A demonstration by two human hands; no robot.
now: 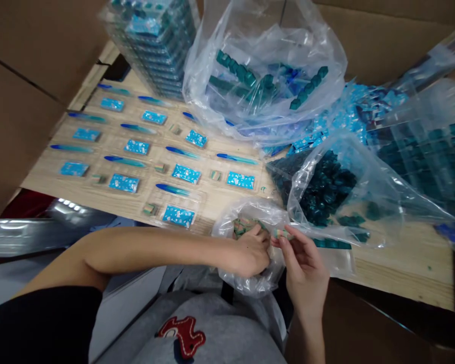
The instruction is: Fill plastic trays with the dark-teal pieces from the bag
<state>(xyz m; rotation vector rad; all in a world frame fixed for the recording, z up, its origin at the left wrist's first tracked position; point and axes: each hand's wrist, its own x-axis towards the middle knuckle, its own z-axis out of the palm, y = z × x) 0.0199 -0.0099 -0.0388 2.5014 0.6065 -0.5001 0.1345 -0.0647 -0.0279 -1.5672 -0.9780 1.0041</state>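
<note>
My left hand (252, 250) reaches into a small clear plastic bag (246, 212) at the table's near edge; its fingers are curled among small striped erasers (239, 226) inside. My right hand (301, 260) is just right of the bag, its fingertips pinched on one small striped eraser (282, 233). On the wooden table (220, 199) to the left lie several clear blister trays (182, 192), each holding a blue pen (172, 189), a light-blue patterned block (178, 216) and some with a small eraser.
A large clear bag of teal and blue pieces (265, 81) stands at the back. Another bag of dark teal pieces (326, 187) sits right of my hands. A stack of filled trays (155, 40) rises at the back left. Cardboard walls (18, 101) surround the table.
</note>
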